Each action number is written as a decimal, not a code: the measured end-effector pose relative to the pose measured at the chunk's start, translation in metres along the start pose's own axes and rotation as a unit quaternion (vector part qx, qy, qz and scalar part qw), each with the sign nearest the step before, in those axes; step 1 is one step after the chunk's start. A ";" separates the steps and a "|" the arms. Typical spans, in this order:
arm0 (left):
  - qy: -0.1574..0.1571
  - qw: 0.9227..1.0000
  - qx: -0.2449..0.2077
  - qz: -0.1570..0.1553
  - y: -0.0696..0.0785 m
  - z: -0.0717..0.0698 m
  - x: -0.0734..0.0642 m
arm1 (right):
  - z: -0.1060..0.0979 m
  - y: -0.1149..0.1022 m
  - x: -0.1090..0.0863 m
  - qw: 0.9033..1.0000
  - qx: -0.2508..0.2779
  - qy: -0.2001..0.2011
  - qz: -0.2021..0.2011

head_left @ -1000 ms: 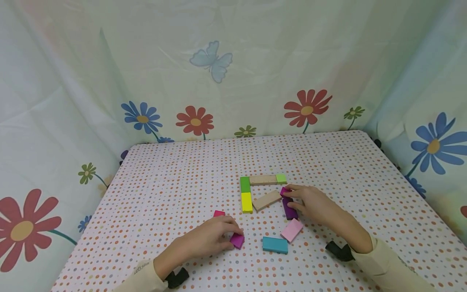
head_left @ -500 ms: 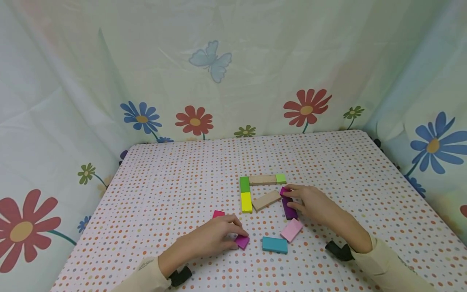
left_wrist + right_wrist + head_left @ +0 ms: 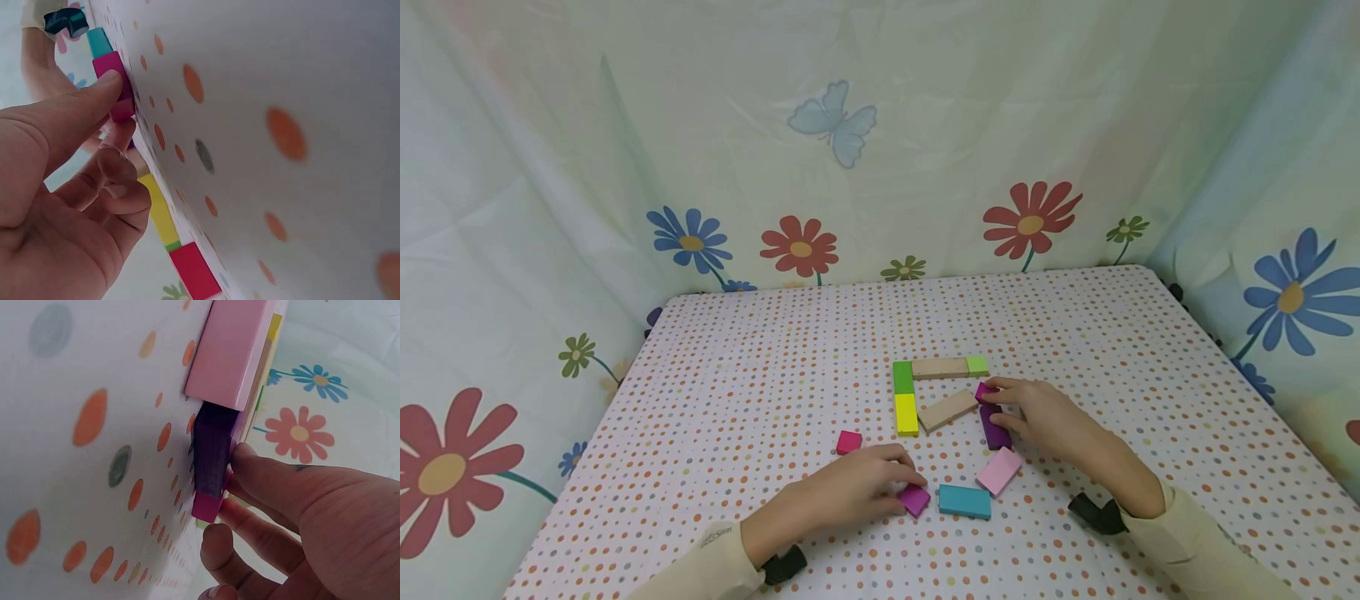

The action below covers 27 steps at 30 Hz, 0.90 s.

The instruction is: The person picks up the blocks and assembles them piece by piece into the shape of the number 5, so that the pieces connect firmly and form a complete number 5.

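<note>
My left hand (image 3: 861,487) pinches a magenta block (image 3: 914,500) low at the tabletop; in the left wrist view the thumb (image 3: 111,78) lies against this magenta block (image 3: 115,69). To its right lies a teal block (image 3: 965,502). My right hand (image 3: 1045,417) holds the near end of a line of blocks: its thumb (image 3: 245,453) is on a dark purple block (image 3: 214,450), and its fingers reach a small magenta block (image 3: 206,507) at that block's far end. In the head view the dark purple block (image 3: 996,429) has a pink block (image 3: 999,471) close to its near end.
A dark green block (image 3: 903,377), a yellow block (image 3: 907,415), a plain wooden block (image 3: 940,368) and a light green block (image 3: 977,366) form a corner. Another wooden block (image 3: 947,411) lies slanted inside it. A red-pink block (image 3: 849,442) sits beyond my left hand on the dotted tablecloth (image 3: 760,375).
My left hand has moved right with the magenta block, bringing it near the teal block and uncovering more of the red-pink block. My right hand stays where it was.
</note>
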State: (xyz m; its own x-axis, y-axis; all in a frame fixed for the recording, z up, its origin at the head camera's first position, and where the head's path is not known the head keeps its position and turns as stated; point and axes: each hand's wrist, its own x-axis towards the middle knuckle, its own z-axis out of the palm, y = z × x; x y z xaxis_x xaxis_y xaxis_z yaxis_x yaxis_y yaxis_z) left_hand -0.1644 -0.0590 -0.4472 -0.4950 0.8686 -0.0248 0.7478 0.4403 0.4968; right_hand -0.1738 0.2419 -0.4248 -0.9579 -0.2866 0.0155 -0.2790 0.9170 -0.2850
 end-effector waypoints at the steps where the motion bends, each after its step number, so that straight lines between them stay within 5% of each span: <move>1: -0.002 1.000 0.001 0.003 0.001 0.000 0.001 | 0.000 0.000 0.000 1.000 0.000 -0.001 0.003; 19: -0.016 1.000 0.004 0.002 0.008 0.000 0.007 | 0.002 0.001 0.001 1.000 0.005 0.000 -0.002; 27: 0.010 1.000 -0.012 -0.025 0.004 -0.008 -0.001 | 0.001 0.001 0.001 1.000 0.007 -0.004 0.007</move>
State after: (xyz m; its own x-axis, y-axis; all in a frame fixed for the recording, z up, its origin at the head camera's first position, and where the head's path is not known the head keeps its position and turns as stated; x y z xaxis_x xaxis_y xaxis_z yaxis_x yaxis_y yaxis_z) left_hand -0.1641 -0.0599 -0.4385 -0.5407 0.8406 -0.0327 0.7110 0.4774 0.5163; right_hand -0.1748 0.2421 -0.4261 -0.9609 -0.2768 0.0041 -0.2654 0.9167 -0.2988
